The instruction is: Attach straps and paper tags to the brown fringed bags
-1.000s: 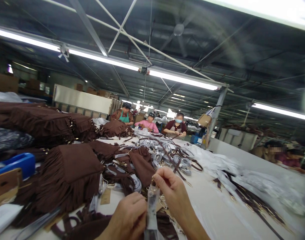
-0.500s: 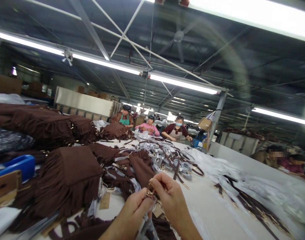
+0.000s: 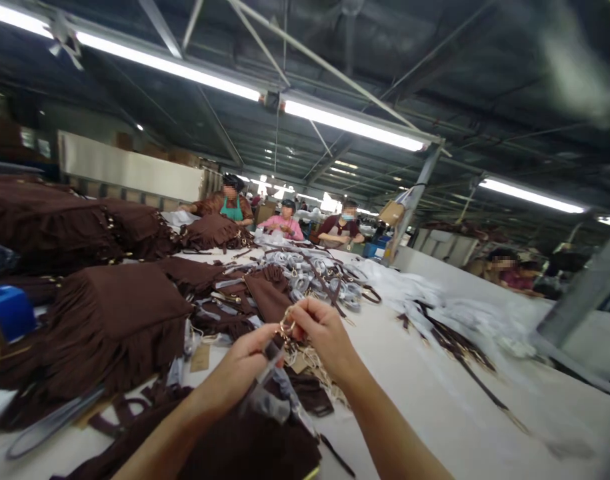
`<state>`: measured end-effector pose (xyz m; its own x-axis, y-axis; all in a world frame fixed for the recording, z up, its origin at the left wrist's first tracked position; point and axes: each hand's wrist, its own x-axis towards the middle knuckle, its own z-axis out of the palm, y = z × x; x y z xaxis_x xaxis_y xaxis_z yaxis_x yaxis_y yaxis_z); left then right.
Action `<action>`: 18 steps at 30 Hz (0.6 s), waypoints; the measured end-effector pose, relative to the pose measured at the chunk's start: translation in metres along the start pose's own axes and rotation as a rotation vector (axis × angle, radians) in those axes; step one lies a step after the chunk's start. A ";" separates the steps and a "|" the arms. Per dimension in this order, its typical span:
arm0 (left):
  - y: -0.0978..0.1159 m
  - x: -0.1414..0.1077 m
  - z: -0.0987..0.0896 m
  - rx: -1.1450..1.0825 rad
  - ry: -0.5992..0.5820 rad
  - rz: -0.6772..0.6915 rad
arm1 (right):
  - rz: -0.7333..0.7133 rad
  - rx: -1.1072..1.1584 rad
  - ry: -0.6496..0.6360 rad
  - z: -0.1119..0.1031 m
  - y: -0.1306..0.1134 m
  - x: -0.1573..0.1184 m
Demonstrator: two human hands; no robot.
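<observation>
Over the near part of the table, my left hand [image 3: 245, 357] and my right hand [image 3: 325, 333] meet fingertip to fingertip. Between them is a gold-coloured metal clasp [image 3: 286, 327], pinched by both hands; its exact shape is too small and blurred to tell. Clear plastic wrap [image 3: 272, 403] hangs below my left fingers. Under my forearms lies a dark brown piece of fabric [image 3: 255, 440], probably part of a bag. Tangled pale cords [image 3: 327, 377] show just beneath my right hand.
Brown fringed bags [image 3: 129, 300] are piled on the left, beside a blue tape dispenser [image 3: 9, 312]. Plastic-wrapped straps [image 3: 305, 273] lie heaped beyond my hands. More straps with gold hooks [image 3: 459, 350] and clear plastic sheets [image 3: 505, 327] are at right. Several people work across the table.
The view has tilted down and turned, so the scene sits higher. My hands have moved slightly up and forward, still pinching the clasp, and more brown fabric shows below them.
</observation>
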<state>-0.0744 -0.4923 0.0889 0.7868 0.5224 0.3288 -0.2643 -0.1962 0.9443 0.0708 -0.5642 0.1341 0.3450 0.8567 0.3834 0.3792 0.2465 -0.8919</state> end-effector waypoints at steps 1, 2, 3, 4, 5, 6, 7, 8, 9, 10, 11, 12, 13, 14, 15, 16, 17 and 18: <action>0.000 0.003 0.001 -0.009 -0.002 -0.017 | 0.009 0.014 -0.012 -0.004 -0.001 0.002; -0.002 0.005 0.002 -0.016 0.002 -0.040 | 0.018 0.021 -0.026 -0.008 -0.001 0.005; -0.005 0.007 0.004 -0.019 0.012 -0.066 | 0.025 0.017 -0.041 -0.012 0.000 0.006; -0.009 0.009 0.005 -0.023 0.014 -0.095 | 0.036 0.007 -0.056 -0.015 0.000 0.007; -0.014 0.011 0.006 -0.029 0.001 -0.127 | 0.051 -0.007 -0.070 -0.017 0.002 0.008; -0.018 0.012 0.007 -0.040 -0.025 -0.157 | 0.068 -0.019 -0.083 -0.020 0.003 0.008; -0.023 0.013 0.007 -0.048 -0.059 -0.180 | 0.089 -0.031 -0.094 -0.022 0.005 0.008; -0.028 0.014 0.007 -0.054 -0.091 -0.197 | 0.115 -0.045 -0.104 -0.025 0.008 0.007; -0.033 0.015 0.007 -0.058 -0.110 -0.210 | 0.142 -0.060 -0.114 -0.030 0.011 0.006; -0.038 0.015 0.006 -0.065 -0.113 -0.218 | 0.170 -0.077 -0.124 -0.037 0.016 0.006; -0.043 0.015 0.004 -0.084 -0.098 -0.225 | 0.197 -0.104 -0.131 -0.046 0.022 0.006; -0.049 0.015 0.001 -0.123 -0.069 -0.237 | 0.228 -0.142 -0.129 -0.057 0.028 0.006; -0.055 0.015 -0.002 -0.178 -0.027 -0.259 | 0.265 -0.191 -0.116 -0.071 0.036 0.005; -0.061 0.015 -0.005 -0.243 0.022 -0.287 | 0.306 -0.253 -0.093 -0.086 0.045 0.004; -0.067 0.015 -0.008 -0.304 0.075 -0.320 | 0.354 -0.326 -0.066 -0.102 0.054 0.002; -0.073 0.015 -0.012 -0.353 0.127 -0.353 | 0.408 -0.408 -0.043 -0.116 0.065 -0.001; -0.079 0.015 -0.015 -0.387 0.178 -0.381 | 0.467 -0.492 -0.031 -0.129 0.076 -0.005; -0.084 0.015 -0.017 -0.407 0.219 -0.401 | 0.524 -0.572 -0.037 -0.139 0.088 -0.009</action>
<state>-0.0496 -0.4539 0.0149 0.7475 0.6568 -0.0991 -0.1968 0.3615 0.9114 0.2204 -0.6135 0.0856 0.5767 0.8138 -0.0718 0.5620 -0.4589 -0.6882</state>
